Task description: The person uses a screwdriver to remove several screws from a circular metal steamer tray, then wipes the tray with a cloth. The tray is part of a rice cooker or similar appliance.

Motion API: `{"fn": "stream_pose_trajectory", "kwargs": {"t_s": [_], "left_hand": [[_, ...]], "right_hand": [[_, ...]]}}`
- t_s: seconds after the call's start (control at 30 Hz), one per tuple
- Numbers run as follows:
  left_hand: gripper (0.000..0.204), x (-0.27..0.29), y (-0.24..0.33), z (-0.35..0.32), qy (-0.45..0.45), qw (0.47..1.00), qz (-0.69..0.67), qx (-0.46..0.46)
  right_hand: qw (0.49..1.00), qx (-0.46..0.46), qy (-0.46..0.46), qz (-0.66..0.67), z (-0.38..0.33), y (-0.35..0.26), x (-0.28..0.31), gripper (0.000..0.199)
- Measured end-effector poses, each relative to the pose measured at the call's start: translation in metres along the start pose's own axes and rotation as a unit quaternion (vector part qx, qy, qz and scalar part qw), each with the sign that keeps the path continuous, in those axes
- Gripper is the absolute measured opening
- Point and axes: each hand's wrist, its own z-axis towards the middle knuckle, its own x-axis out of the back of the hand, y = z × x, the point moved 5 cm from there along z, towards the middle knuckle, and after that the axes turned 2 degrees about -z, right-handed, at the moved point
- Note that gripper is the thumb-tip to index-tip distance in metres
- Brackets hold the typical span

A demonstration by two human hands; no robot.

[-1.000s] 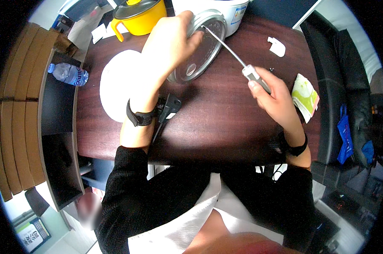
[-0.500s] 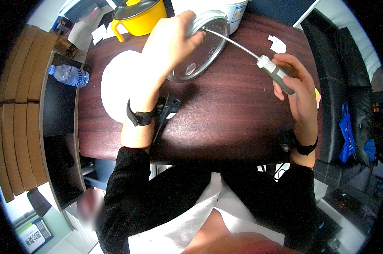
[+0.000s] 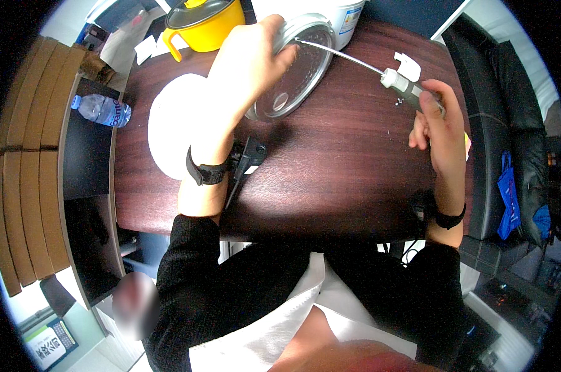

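Note:
Tilted up on its edge near the far side of the table is a clear round lid [image 3: 305, 74] with a pale rim. My left hand [image 3: 246, 65] is closed on the upper left of its rim, thumb on the near face. My right hand [image 3: 438, 121] grips a screwdriver [image 3: 395, 79] by its grey and white handle, thumb laid along it. The screwdriver's long metal shaft slants up to the left, its tip meeting the lid beside my left thumb. Beneath my left forearm lies a white round piece [image 3: 172, 127], partly covered.
At the back stand a yellow pot [image 3: 209, 28] and a white bucket [image 3: 348, 22]. A white plastic piece [image 3: 407, 66] and tiny screws [image 3: 399, 101] lie right of the lid. A black device [image 3: 252, 152] sits by my left wrist; a water bottle [image 3: 104, 110] is at the left.
My right hand and the screwdriver handle have shifted a little to the right and away from me, and the fingers have changed position. The tip stays by my left thumb; the lid barely moves.

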Motion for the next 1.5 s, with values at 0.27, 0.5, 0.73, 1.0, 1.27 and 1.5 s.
{"fn": "stream_pose_trajectory", "kwargs": {"t_s": [0.27, 0.5, 0.73, 1.0, 1.27, 1.5], "left_hand": [[0.029, 0.000, 0.002, -0.002, 0.031, 0.999, -0.006, -0.029], [0.038, -0.001, 0.005, -0.001, -0.007, 1.000, 0.010, -0.003], [0.027, 0.002, 0.005, -0.001, 0.031, 0.999, 0.002, -0.036], [0.028, 0.001, 0.002, -0.001, 0.033, 0.999, 0.011, -0.030], [0.029, 0.001, 0.001, -0.002, 0.030, 0.999, 0.001, -0.023], [0.043, -0.002, -0.004, 0.000, -0.009, 1.000, 0.006, 0.013]], "right_hand": [[0.991, 0.034, -0.008, 0.126, -0.003, -0.006, -0.001, 0.028], [0.989, 0.125, 0.075, 0.012, 0.001, -0.011, 0.006, 0.026], [0.958, 0.265, 0.102, -0.045, -0.005, -0.024, -0.001, 0.028], [0.903, 0.336, 0.124, -0.237, -0.020, -0.038, -0.002, 0.029], [0.824, 0.418, 0.112, -0.366, -0.035, -0.054, -0.007, 0.029], [0.830, 0.420, 0.131, -0.342, -0.039, -0.057, -0.010, 0.022]]}}
